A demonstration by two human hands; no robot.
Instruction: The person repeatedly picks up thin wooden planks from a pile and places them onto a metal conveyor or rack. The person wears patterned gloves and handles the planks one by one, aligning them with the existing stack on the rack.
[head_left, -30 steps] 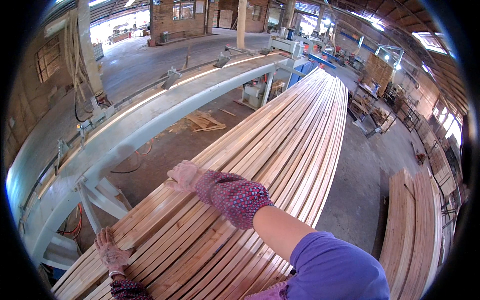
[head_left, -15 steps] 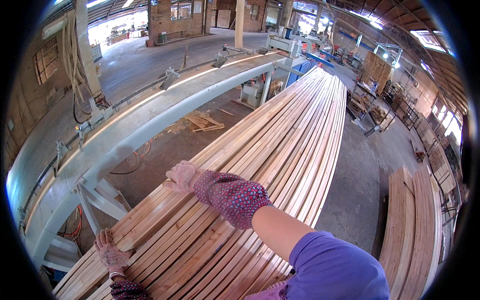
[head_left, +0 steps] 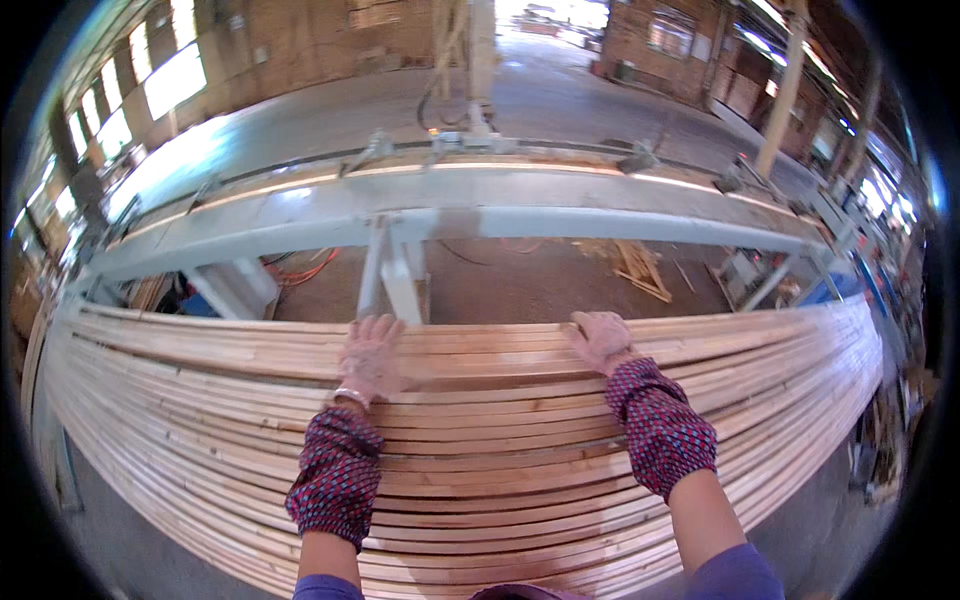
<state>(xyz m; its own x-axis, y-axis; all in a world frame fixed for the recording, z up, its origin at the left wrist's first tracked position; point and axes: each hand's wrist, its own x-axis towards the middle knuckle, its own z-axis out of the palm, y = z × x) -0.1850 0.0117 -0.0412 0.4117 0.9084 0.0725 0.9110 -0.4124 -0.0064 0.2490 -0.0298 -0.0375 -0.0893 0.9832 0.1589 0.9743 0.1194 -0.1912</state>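
Note:
A broad stack of long, pale wooden strips (head_left: 480, 430) lies side by side across the view in front of me. My left hand (head_left: 370, 360), in a light glove with a band at the wrist, rests on the farthest strips, its fingers stretched toward their far edge. On the same far strips lies my right hand (head_left: 602, 342), also gloved, with its fingers extended to the edge and partly bent at the tips. Patterned sleeve covers wrap both forearms. A dark gap separates the farthest group of strips from those nearer me.
Beyond the strips runs a long grey machine bench (head_left: 560, 215) with clamps (head_left: 640, 158) along its far side. Its slanted legs (head_left: 385, 275) stand just past the strips. Wood scraps (head_left: 643, 270) and an orange hose (head_left: 305, 270) lie on the floor underneath.
The view has turned left, so the strips and bench now run crosswise. Both hands stay on the farthest strips and now appear side by side, arms stretched forward.

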